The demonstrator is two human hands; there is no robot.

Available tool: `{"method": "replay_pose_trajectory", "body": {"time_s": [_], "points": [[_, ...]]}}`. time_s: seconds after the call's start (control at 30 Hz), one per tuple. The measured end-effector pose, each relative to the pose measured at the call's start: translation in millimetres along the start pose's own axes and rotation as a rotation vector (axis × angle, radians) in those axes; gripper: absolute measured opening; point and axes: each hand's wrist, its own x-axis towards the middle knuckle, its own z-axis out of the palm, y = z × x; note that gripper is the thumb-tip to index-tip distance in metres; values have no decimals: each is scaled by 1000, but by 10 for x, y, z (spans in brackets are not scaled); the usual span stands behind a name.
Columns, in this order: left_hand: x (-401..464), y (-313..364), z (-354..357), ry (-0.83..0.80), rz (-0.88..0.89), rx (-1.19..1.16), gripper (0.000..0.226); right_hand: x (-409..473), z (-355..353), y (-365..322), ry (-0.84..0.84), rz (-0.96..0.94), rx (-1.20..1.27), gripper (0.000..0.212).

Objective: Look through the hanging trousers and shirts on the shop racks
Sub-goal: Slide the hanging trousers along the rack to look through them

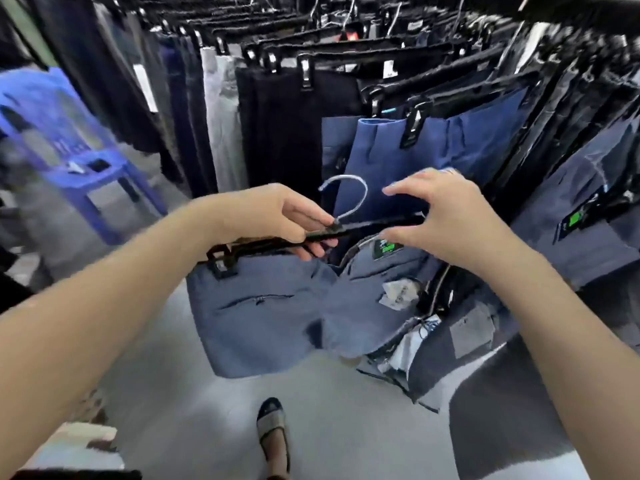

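Fingers of my left hand (294,220) are pinching the black clip hanger (322,233) near its hook, the grip holding it roughly level, away from the rack. My right hand (446,220) is hovering at the hanger's far end, grip wide, fingers spread and curved (whether touching, I cannot tell). Grey-blue trousers (263,313) are hanging clipped below it, waistband sagging open, green label showing, in front of the racked trousers (433,147).
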Motion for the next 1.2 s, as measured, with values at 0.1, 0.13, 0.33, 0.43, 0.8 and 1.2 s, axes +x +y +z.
{"method": "replay_pose_trajectory", "body": {"time_s": [0.1,0.13,0.33,0.43,0.8,1.2], "points": [[-288,-53,-218,-115,-48,105,53,151,205,-270,-240,-106,84,39],[-377,-74,-279,-122,-69,139,53,191,272,-360,-307,-133,106,28],[-851,-232,-533,107,-179,523,44,414,623,-841,-366,-273,236,32],[-1027,-506,-577,466,-122,633,38,503,774,-990,-364,-223,274,29],[-603,-1153,102,1165,-427,-456,30,487,1355,-1581,-366,97,418,31],[-881,-1603,-79,915,-184,-648,36,326,1595,-1919,-652,39,677,16]]}}
